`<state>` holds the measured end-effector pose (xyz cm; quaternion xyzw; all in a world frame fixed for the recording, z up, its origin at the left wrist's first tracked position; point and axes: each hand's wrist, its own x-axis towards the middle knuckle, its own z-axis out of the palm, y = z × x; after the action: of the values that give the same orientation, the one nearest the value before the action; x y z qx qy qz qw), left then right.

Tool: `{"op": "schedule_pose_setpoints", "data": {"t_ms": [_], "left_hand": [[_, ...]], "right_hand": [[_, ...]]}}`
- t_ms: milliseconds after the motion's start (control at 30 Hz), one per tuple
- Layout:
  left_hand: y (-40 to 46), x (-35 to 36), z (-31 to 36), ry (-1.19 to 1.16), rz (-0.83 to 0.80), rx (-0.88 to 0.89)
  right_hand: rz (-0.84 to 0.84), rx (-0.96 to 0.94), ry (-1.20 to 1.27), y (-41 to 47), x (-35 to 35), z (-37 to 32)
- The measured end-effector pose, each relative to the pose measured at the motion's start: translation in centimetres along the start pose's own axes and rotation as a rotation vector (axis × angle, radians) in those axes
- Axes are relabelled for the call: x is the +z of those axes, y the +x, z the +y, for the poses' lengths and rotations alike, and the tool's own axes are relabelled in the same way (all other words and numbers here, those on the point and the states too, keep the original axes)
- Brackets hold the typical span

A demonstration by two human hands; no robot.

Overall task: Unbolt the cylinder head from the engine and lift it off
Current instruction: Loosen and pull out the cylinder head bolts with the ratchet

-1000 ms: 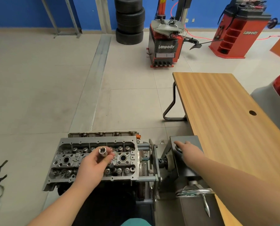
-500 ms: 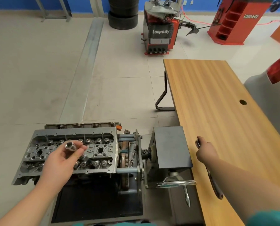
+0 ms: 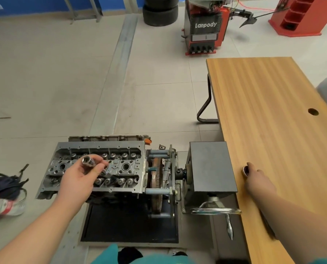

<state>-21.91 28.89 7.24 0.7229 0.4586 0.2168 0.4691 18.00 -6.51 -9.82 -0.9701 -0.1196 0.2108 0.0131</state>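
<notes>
Two hands are occupied: a socket [image 3: 88, 162] is pinched in the left hand [image 3: 80, 177] above the cylinder head [image 3: 99, 169] (seated on the engine), while a wrench [image 3: 245, 171] on the table [image 3: 273, 111], right of the head, is gripped by the right hand [image 3: 258, 181]. The loosely pinched socket could be dropped among the valve springs.

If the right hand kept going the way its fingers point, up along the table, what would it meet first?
Nothing obvious: the right hand grips a ratchet head on the wooden table, and the bare tabletop ahead looks free to its far edge. The cable hole lies off to the right.
</notes>
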Motion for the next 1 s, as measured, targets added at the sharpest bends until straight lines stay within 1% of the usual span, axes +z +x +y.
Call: {"op": "schedule_pose_setpoints", "data": {"t_ms": [100, 133, 167, 233, 267, 333, 400, 433, 500, 567, 633, 667, 733, 800, 900, 967, 1000], "left_hand": [[-0.1, 0.0, 0.4, 0.025, 0.003, -0.003], [-0.1, 0.0, 0.4, 0.039, 0.003, 0.000], [-0.2, -0.1, 0.5, 0.054, 0.005, 0.004], [-0.2, -0.1, 0.6, 0.074, 0.011, 0.006], [-0.2, -0.1, 0.6, 0.083, 0.017, 0.011], [-0.1, -0.2, 0.4, 0.090, 0.021, 0.021], [0.1, -0.2, 0.2, 0.074, -0.001, 0.022], [0.1, -0.2, 0.2, 0.062, -0.022, 0.023], [0.2, -0.4, 0.0, 0.049, -0.073, 0.047], [0.3, -0.7, -0.4, 0.069, -0.120, 0.077], [0.9, -1.1, -0.9, 0.112, -0.176, 0.060], [1.3, -1.3, -1.1, 0.170, -0.203, 0.055], [2.0, -1.5, -1.3, 0.327, -0.234, 0.094], [2.5, -2.0, -1.2, 0.380, -0.280, 0.097], [3.3, -3.5, -1.8, 0.269, -0.413, 0.103], [3.9, -4.4, -1.9, 0.207, -0.504, 0.152], [4.3, -4.7, -1.8, 0.213, -0.528, 0.170]], "right_hand": [[-0.003, 0.040, 0.088, -0.4, -1.1, 0.0], [0.024, 0.051, 0.126, -0.8, -1.7, -0.2], [0.077, 0.056, 0.187, -1.3, -2.5, -0.8], [0.240, 0.052, 0.381, -2.6, -4.5, -2.9], [0.318, 0.021, 0.475, -3.4, -5.7, -4.5], [0.393, -0.115, 0.633, -6.0, -8.2, -9.2], [0.375, -0.321, 0.747, -9.8, -10.3, -14.9], [0.340, -0.441, 0.761, -12.2, -11.0, -17.9], [0.235, -0.697, 0.686, -17.3, -12.0, -23.7], [0.161, -0.926, 0.520, -22.3, -12.5, -28.9], [0.201, -1.093, 0.260, -25.8, -12.6, -33.1], [0.234, -1.148, 0.120, -26.9, -12.6, -34.7], [0.257, -1.203, -0.077, -27.9, -12.4, -36.7], [0.240, -1.196, -0.188, -28.1, -12.1, -37.9], [0.197, -1.169, -0.240, -28.1, -11.9, -38.9], [0.173, -1.198, -0.233, -28.1, -11.9, -39.2], [0.167, -1.222, -0.239, -28.2, -11.9, -39.3]]}}
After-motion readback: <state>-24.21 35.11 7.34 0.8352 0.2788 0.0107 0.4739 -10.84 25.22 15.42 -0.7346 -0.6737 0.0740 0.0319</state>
